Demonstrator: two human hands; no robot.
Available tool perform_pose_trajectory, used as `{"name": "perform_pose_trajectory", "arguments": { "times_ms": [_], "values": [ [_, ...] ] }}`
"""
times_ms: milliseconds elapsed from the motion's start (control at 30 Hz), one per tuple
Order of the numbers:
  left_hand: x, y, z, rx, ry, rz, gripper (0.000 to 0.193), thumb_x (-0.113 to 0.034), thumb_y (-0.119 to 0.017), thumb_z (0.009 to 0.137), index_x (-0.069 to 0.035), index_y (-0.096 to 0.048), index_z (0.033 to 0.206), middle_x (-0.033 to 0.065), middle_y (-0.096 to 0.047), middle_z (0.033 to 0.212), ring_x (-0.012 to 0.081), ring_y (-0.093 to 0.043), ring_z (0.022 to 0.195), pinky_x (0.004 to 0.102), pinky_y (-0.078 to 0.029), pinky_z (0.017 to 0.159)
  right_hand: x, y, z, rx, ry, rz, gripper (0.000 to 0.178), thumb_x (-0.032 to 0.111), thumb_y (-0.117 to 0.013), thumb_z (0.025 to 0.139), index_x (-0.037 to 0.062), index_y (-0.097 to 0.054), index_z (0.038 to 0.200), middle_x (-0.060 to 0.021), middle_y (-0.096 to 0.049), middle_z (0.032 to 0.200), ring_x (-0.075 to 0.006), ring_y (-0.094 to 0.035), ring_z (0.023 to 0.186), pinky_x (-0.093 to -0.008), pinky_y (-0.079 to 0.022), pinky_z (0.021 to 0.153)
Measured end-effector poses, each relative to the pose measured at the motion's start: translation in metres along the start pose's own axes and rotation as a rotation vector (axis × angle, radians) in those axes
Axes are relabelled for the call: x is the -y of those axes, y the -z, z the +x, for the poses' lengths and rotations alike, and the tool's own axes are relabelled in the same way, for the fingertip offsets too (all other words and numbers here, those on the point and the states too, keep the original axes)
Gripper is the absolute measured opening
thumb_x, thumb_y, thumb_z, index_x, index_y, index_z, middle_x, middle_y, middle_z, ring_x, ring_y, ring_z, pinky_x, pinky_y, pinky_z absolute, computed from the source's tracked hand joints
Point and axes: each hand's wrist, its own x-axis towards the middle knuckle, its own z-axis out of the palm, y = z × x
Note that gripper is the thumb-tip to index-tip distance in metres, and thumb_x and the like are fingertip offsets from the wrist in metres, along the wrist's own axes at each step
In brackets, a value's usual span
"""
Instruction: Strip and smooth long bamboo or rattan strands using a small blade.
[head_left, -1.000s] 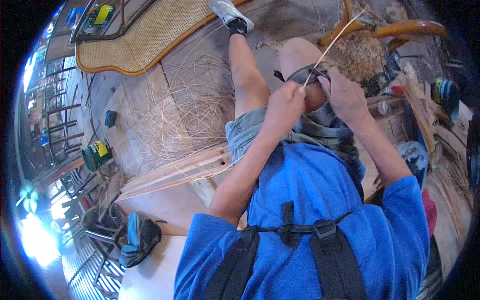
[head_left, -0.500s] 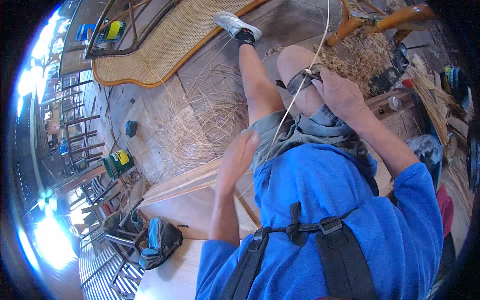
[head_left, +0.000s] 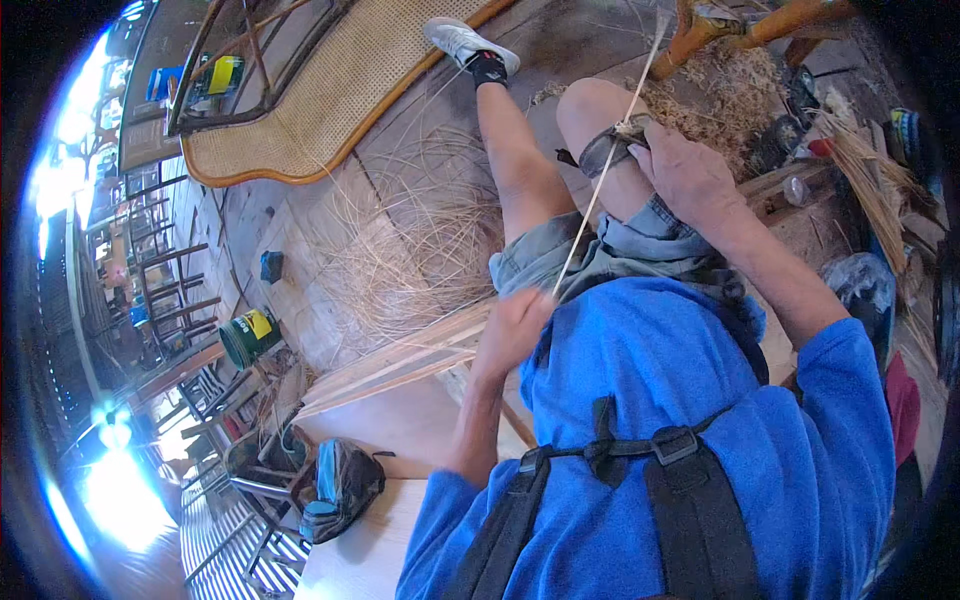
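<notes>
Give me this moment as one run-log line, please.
left hand: grip shut on cane strip near waist | right hand: holds the strip on knee pad | strip: taut between hands | floor: loose cane pile

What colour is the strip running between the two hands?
Pale straw-tan, the strip shows best in the head view.

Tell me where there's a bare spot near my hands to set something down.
Barest is the pale board top beside your left hand, between the wooden slats and the blue bag. The floor ahead is crowded with loose cane strands. By your right hand, the bench is cluttered with shavings and tools.
</notes>
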Motion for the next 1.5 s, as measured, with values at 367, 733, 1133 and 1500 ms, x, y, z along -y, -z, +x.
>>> {"name": "perform_pose_trajectory", "arguments": {
  "times_ms": [367,733,1133,1500],
  "values": [
    [-0.036,-0.017,0.049,-0.208,-0.046,-0.270,0.034,-0.025,-0.045,0.089,0.002,-0.052,0.069,0.0112,-0.047,0.057,0.0177,-0.045,0.054,0.0336,-0.038,0.053,-0.024,0.024,0.008,0.008,-0.188,0.329,0.035,0.036,-0.045,0.089,0.0024,-0.052,0.092,-0.0236,-0.059,0.080,-0.0414,-0.057,0.077,-0.0460,-0.044,0.064],
    [-0.012,-0.016,0.050,-0.009,-0.127,-0.150,0.036,-0.028,-0.045,0.088,0.003,-0.050,0.069,0.0130,-0.048,0.058,0.0183,-0.045,0.055,0.0363,-0.038,0.053,0.003,0.003,0.003,0.011,0.001,0.019,0.023,0.030,-0.047,0.089,0.0071,-0.050,0.091,-0.0174,-0.060,0.073,-0.0352,-0.060,0.068,-0.0442,-0.048,0.059],
    [-0.003,0.006,-0.051,-0.024,0.044,-0.579,0.023,-0.023,-0.047,0.091,-0.002,-0.055,0.096,-0.0026,-0.044,0.059,0.0072,-0.042,0.049,0.0209,-0.034,0.045,-0.031,0.026,0.001,0.061,-0.162,0.696,0.027,0.020,-0.056,0.083,0.0000,-0.051,0.100,-0.0060,-0.057,0.077,-0.0138,-0.056,0.072,-0.0287,-0.045,0.064],
    [-0.063,-0.002,0.034,0.005,-0.117,-0.297,0.020,-0.018,-0.047,0.091,-0.002,-0.058,0.086,-0.0001,-0.051,0.063,0.0052,-0.046,0.058,0.0215,-0.038,0.052,0.053,0.034,-0.039,0.723,-0.397,1.505,0.025,0.022,-0.053,0.086,0.0039,-0.051,0.104,-0.0005,-0.049,0.065,-0.0062,-0.046,0.047,-0.0207,-0.037,0.039]
  ]
}}
